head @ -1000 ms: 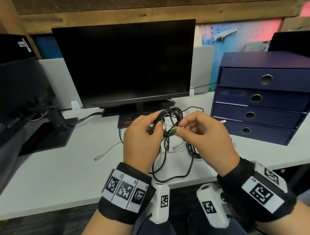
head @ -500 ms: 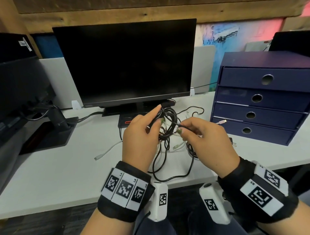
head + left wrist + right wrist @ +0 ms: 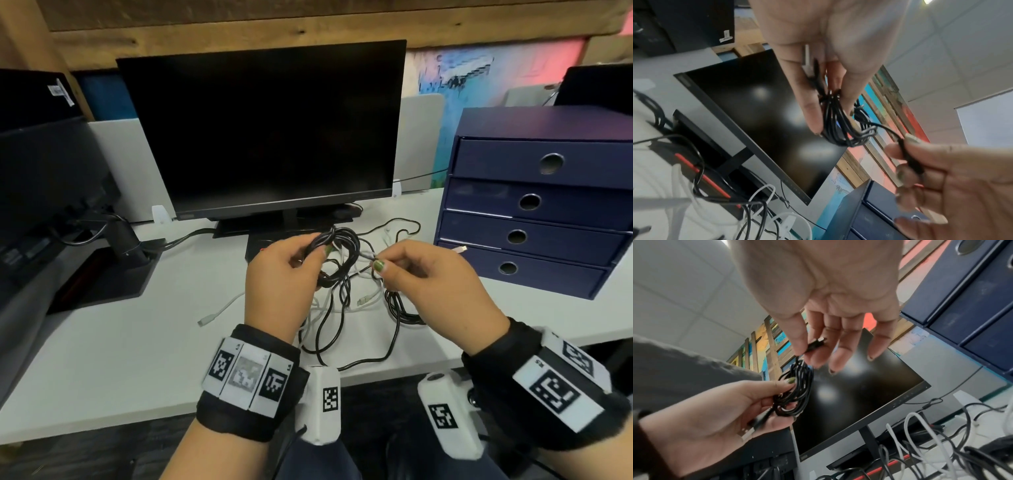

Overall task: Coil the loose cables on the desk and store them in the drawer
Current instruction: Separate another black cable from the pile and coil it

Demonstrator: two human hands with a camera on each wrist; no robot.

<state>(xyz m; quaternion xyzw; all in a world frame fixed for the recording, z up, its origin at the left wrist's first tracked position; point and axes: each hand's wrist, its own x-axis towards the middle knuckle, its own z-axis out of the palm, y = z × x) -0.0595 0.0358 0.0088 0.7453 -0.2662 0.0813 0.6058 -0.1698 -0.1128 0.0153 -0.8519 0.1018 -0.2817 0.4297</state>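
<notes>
Black cable coil [image 3: 337, 250]: light, limp, springy; left hand [image 3: 281, 277] gripped bundled loops, right hand [image 3: 428, 281] pinched plug end; hold across all turns.

From the head view, the left hand [image 3: 279, 274] covers the lower part of the black coil [image 3: 337, 250], so the grip under the fingers cannot be read there. The plug pinched by the right hand [image 3: 435, 284] is too small to identify in that view, and in the right wrist view it is blurred between the fingertips [image 3: 807, 352]. The loose cables [image 3: 346, 308] on the desk [image 3: 120, 342] cross under both hands; which strand joins which cannot be told. The drawer unit [image 3: 534, 205] is cut off by the right edge. The left monitor [image 3: 41, 164] is cropped at the left edge.
</notes>
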